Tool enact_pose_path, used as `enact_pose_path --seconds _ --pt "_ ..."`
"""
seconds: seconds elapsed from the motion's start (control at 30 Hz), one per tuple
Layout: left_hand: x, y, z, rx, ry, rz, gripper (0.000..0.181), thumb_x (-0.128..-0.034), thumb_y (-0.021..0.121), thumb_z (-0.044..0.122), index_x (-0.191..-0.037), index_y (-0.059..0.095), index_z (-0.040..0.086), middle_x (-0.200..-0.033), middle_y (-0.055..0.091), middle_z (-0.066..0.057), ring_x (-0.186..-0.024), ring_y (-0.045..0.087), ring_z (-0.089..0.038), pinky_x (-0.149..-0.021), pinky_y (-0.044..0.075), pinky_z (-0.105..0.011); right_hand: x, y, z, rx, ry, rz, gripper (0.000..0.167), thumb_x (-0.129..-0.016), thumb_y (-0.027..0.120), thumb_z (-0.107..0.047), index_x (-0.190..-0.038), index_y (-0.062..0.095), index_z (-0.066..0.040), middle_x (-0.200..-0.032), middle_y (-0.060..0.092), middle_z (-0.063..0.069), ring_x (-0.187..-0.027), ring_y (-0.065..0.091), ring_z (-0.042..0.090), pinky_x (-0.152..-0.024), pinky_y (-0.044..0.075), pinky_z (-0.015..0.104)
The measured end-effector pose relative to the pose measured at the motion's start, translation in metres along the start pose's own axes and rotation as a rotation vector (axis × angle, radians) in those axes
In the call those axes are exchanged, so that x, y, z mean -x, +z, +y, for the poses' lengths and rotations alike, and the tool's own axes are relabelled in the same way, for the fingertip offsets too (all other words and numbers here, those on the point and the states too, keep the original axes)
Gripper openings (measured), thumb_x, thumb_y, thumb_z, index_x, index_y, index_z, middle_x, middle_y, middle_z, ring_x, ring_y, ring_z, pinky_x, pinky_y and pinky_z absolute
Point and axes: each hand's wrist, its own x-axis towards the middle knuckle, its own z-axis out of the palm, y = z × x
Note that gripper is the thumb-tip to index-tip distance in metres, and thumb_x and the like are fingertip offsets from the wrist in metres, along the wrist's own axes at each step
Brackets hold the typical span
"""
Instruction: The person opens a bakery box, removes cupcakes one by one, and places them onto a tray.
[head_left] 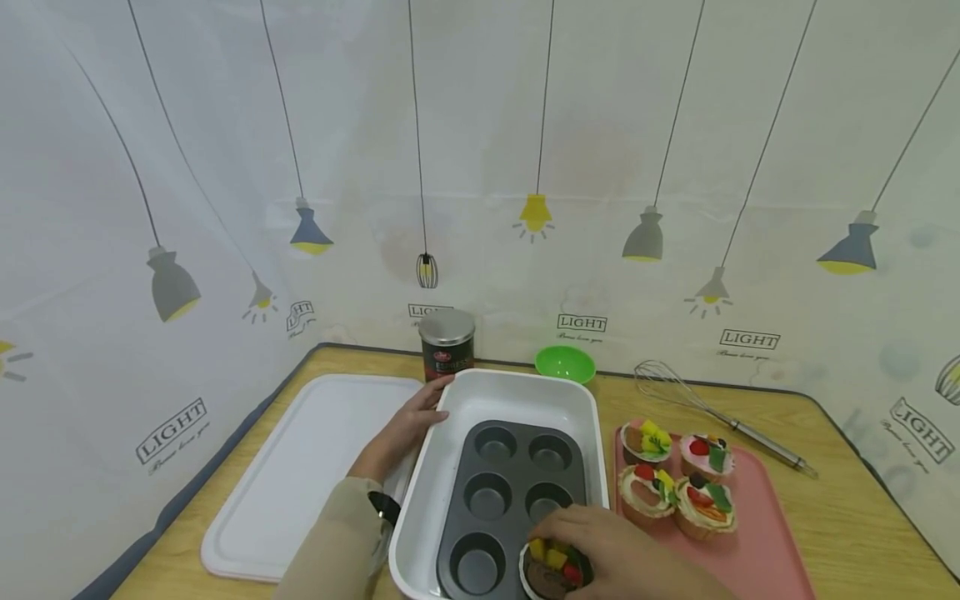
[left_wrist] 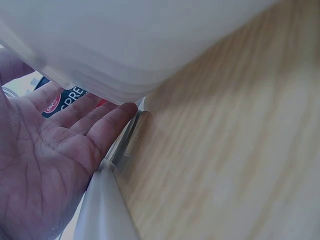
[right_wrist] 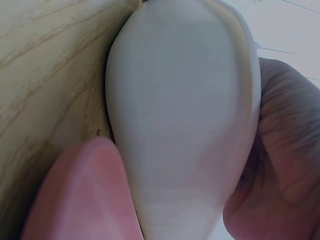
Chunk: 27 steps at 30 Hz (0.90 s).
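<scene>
A cupcake topped with fruit pieces (head_left: 542, 578) sits at the near right cup of the dark muffin tin (head_left: 517, 500). My right hand (head_left: 600, 542) grips it from the right side, and part of the cupcake is cut off by the frame's lower edge. The tin lies inside a deep white tray (head_left: 408, 533). At the tray's left rim, my left hand (head_left: 401, 429) holds on, thumb over the edge and fingers along the outside wall. The left wrist view shows those fingers (left_wrist: 107, 127) against the tray's underside. The right wrist view hides the cupcake behind the tray wall.
Several fruit-topped cupcakes (head_left: 705, 507) stand on a pink tray (head_left: 772, 550) at right. Behind it lies a whisk (head_left: 738, 425). A green bowl (head_left: 566, 364) and a lidded can (head_left: 447, 342) stand at the back. A white board (head_left: 300, 467) lies on the left.
</scene>
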Motion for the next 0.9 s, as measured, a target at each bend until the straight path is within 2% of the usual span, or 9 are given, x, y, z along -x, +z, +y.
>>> enact_pose_path --seconds 0.43,0.63,0.8,0.9 --pt "0.0001 -0.0003 0.0016 -0.002 -0.026 0.011 0.065 -0.097 0.054 0.014 -0.158 0.03 0.02 -0.16 0.033 -0.012 -0.139 0.041 -0.033 -0.108 0.04 -0.049 0.0004 0.0002 0.0025 0.015 -0.064 0.012 0.06 -0.085 0.07 -0.061 -0.136 0.06 -0.03 -0.13 0.06 -0.012 -0.115 0.055 0.009 -0.091 0.053 0.032" --pt "-0.0006 -0.0007 0.0008 0.007 0.007 -0.007 0.067 -0.0969 0.052 0.012 -0.159 0.027 0.015 -0.161 0.03 -0.016 -0.139 0.04 -0.033 -0.107 0.041 -0.047 -0.0006 0.0022 0.0068 0.08 -0.119 0.041 0.061 -0.086 0.069 -0.06 -0.137 0.059 -0.028 -0.132 0.059 -0.011 -0.117 0.056 0.011 -0.093 0.052 0.034" --pt "-0.0014 -0.0017 -0.0008 0.005 0.015 -0.018 0.066 -0.0976 0.051 0.011 -0.159 0.026 0.015 -0.161 0.029 -0.016 -0.14 0.039 -0.034 -0.107 0.041 -0.046 -0.0002 0.0018 0.0061 0.024 -0.082 0.024 0.061 -0.086 0.07 -0.06 -0.138 0.057 -0.031 -0.133 0.057 -0.013 -0.118 0.054 0.009 -0.093 0.052 0.032" --pt "-0.0015 -0.0021 -0.001 0.006 0.011 -0.021 0.067 -0.0979 0.051 0.01 -0.159 0.025 0.015 -0.161 0.029 -0.016 -0.14 0.038 -0.035 -0.107 0.04 -0.047 0.0009 0.0019 0.0048 0.002 -0.092 0.027 0.06 -0.087 0.071 -0.057 -0.138 0.057 -0.031 -0.134 0.056 -0.014 -0.118 0.054 0.009 -0.093 0.052 0.031"
